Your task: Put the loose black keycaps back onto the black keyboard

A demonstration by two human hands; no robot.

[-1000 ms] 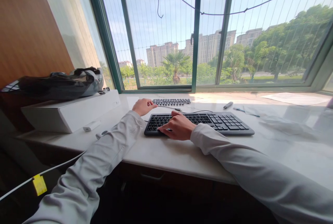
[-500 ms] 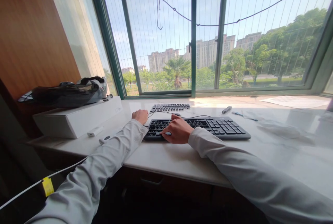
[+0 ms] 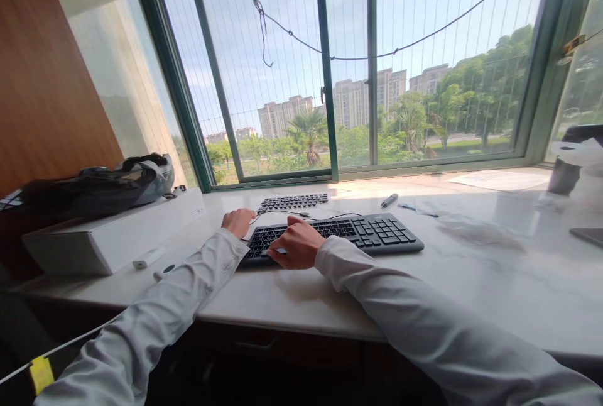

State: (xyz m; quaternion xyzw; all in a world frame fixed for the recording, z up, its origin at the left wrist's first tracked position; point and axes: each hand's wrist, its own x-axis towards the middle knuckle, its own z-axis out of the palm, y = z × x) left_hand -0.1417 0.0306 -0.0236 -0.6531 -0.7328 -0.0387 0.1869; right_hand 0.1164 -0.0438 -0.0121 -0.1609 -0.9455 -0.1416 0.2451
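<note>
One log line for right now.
left hand: near keyboard, far-left corner; right hand: at keyboard's left keys; black key rows: behind keyboard

daylight came through the wide, green-framed glass window (image 3: 348,66), brightest in a pale, washed-out strip along the far edge of the white, grey-veined tabletop (image 3: 320,302). nearer, the surface sat in softer grey shade with a faint sheen, and the space beneath sank almost to black. the light grey long sleeves (image 3: 424,318) stretched toward the lower corners, the window frame leaned, and lettering on the black rectangular keyboard (image 3: 348,227) was illegible.
</note>
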